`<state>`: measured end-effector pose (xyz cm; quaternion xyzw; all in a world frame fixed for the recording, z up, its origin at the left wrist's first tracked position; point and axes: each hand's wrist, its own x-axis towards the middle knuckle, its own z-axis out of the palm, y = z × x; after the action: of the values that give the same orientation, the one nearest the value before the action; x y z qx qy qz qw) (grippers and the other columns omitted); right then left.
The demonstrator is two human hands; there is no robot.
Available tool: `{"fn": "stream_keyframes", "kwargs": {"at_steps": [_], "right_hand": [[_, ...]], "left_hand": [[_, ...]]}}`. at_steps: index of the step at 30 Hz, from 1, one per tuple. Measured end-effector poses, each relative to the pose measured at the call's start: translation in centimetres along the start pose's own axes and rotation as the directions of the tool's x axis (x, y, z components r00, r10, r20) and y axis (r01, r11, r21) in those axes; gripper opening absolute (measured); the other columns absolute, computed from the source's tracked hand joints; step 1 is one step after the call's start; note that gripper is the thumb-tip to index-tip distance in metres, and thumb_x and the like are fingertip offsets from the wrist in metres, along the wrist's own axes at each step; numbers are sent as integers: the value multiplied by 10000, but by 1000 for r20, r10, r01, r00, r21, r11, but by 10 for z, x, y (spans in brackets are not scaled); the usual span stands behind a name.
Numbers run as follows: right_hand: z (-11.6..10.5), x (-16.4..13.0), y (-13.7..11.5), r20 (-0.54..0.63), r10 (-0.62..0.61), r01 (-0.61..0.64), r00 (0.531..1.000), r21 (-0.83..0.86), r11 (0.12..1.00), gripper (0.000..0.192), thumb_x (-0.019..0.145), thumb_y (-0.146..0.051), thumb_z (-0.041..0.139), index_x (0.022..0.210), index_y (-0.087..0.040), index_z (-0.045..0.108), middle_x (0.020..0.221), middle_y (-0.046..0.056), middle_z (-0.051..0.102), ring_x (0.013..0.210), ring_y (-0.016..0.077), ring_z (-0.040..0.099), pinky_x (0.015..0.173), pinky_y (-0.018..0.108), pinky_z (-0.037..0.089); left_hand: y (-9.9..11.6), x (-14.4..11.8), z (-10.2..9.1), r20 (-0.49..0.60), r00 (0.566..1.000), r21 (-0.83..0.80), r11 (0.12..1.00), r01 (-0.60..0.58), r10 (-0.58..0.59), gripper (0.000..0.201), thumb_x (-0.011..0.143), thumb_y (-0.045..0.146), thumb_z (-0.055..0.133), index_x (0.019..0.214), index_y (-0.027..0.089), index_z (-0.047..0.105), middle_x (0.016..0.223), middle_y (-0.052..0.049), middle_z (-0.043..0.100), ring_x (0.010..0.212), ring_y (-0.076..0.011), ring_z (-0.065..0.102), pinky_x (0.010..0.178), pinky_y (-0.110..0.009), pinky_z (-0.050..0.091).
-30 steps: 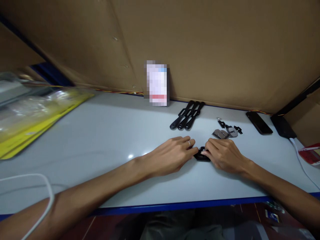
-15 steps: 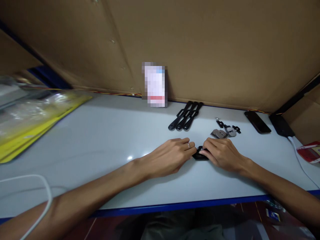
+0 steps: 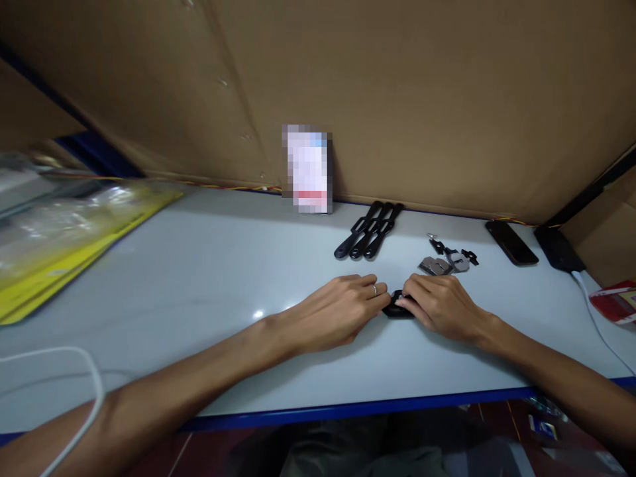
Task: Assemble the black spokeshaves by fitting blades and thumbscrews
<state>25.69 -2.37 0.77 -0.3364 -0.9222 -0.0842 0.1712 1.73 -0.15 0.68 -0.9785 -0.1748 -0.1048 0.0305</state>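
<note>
- Nothing has visibly moved since half a second ago: both hands rest in the same spot on the table, fingertips meeting over the same small black part.
- Cardboard wall (image 3: 422,99) rises behind the table (image 3: 209,278), a pale top with a blue front edge.
- Yellow tray (image 3: 64,245) with clear bags lies at the far left.
- White cable (image 3: 94,391) loops near the left forearm.
- Left hand (image 3: 338,311) lies palm down, fingers curled, a ring on one finger, tips pinching the black part from the left.
- Right hand (image 3: 440,305) lies palm down, fingertips pressing the same part from the right.
- Blurred card (image 3: 307,169) stands against the wall.
- Phone (image 3: 511,242) lies far right, a black adapter (image 3: 559,250) just beside it.
- Black straps (image 3: 370,230), three side by side, lie behind the hands.
- Metal pieces (image 3: 450,260) sit just beyond the right hand.
- Black part (image 3: 396,307) lies on the table between the two hands, mostly covered.
</note>
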Motion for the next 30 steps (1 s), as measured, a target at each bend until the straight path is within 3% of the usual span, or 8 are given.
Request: {"fn": "stream_keyframes", "kwargs": {"at_steps": [4,12,19,23,26,30], "right_hand": [[-5,0,4,-25,14,-14,1000,20,1000,333,1074,-284,432,852,-147,640,768,40,656,616,133,523,574,282,303],[-17,-2,27,-145,214,-212,966,27,977,327,1054,-259,441,852,-158,677,778,48,679,630,132,554,573,286,337],[-16,-4,33,-226,271,-280,936,-8,960,312,1038,-265,479,807,-170,667,729,32,665,578,124,499,553,289,328],[-17,-3,25,-228,169,-175,959,-7,985,318,1044,-235,464,805,-162,661,722,29,666,582,119,508,547,282,332],[-15,-2,7,-180,-12,10,984,-12,1000,345,1042,-212,451,775,-156,662,709,33,638,592,124,503,552,284,346],[-10,-2,-19,-123,-192,194,974,0,981,336,1033,-202,475,772,-159,681,739,35,639,652,144,532,582,292,393]], "left_hand": [[1,0,0,7,1000,6,1000,17,-17,158,976,95,451,907,163,576,843,-50,617,750,-192,529,634,-321,414],[0,-1,-7,33,997,-9,997,72,-72,218,994,120,399,877,169,576,852,-55,620,722,-191,552,628,-343,424],[-7,-5,-15,122,984,-30,990,138,-133,122,907,229,543,802,191,591,705,-37,618,580,-175,531,536,-355,326],[-7,-5,-12,163,964,-10,977,213,-209,232,905,256,547,684,195,582,633,-29,595,527,-155,509,513,-335,254],[-6,-3,-6,119,956,-23,962,272,-267,319,971,305,508,686,187,588,611,-23,580,498,-141,484,516,-321,244],[-8,-2,-1,28,955,-97,950,298,-297,397,1042,315,418,708,178,582,618,-8,548,500,-125,459,522,-303,285]]}}
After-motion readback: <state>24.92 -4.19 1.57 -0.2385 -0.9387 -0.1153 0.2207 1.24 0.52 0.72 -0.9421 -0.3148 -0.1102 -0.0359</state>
